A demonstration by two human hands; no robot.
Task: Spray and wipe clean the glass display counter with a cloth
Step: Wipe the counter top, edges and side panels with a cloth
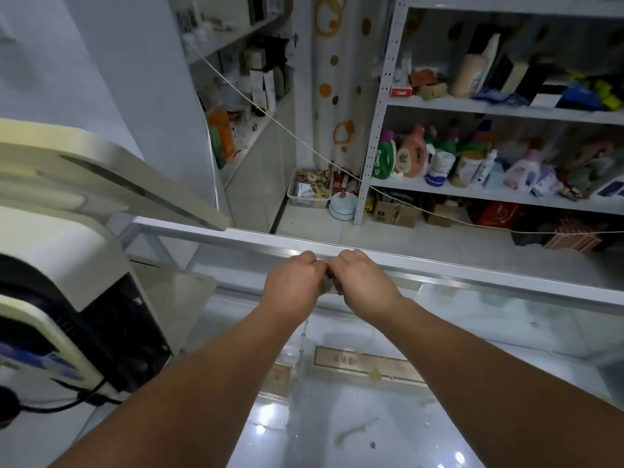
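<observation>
I am working with both arms uncovered. My bare left forearm (202, 383) and my bare right forearm (472, 366) are showing skin all the way from the bottom edge of the view up to the wrists. The wide lens is making them look broad and heavy near me and narrower toward the wrists. My bare left hand (293, 276) and my bare right hand (363, 282) are showing their backs and rounded knuckles. The fingertips are lying out of sight, so I am not seeing the nails. Cool overhead light is putting a faint sheen along both forearms.
</observation>
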